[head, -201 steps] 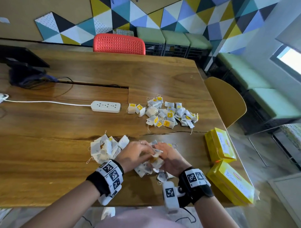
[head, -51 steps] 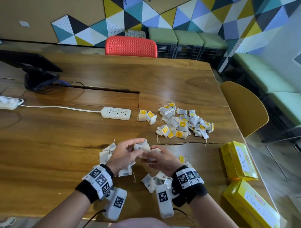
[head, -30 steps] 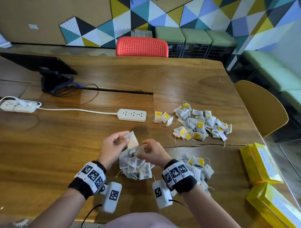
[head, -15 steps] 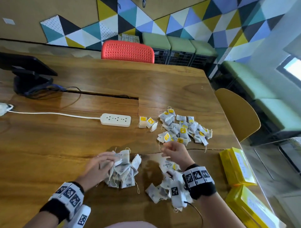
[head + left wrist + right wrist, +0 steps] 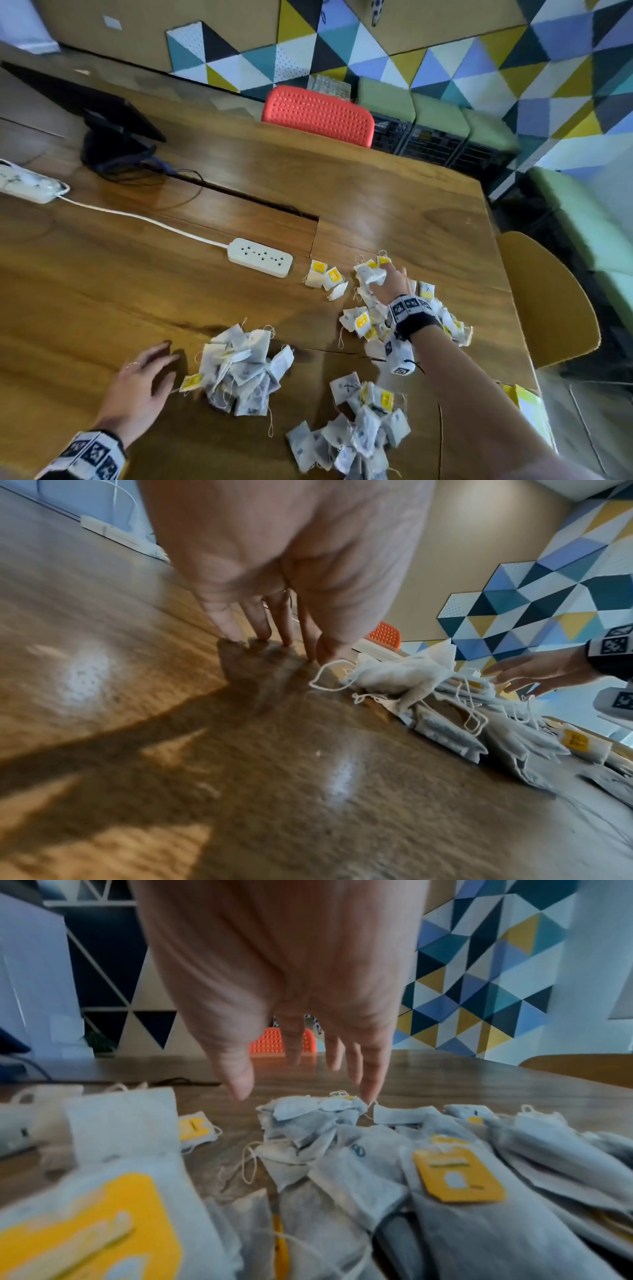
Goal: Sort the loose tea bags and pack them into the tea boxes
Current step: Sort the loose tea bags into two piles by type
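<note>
Head view: right hand (image 5: 394, 279), grip spread over far white paper tea bags (image 5: 368, 274), centre right; snagged strings may drag extras.
Left wrist: left hand (image 5: 274, 569) spread on wooden worktop (image 5: 137, 723).
Right wrist: fingers (image 5: 371, 1080) apart, nothing pinched.

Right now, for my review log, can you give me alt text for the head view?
A person's right hand reaches with open fingers over the far heap of white yellow-tagged tea bags on a brown wooden table. The left hand rests open beside a nearer heap of tea bags. A white power strip lies behind.
</note>
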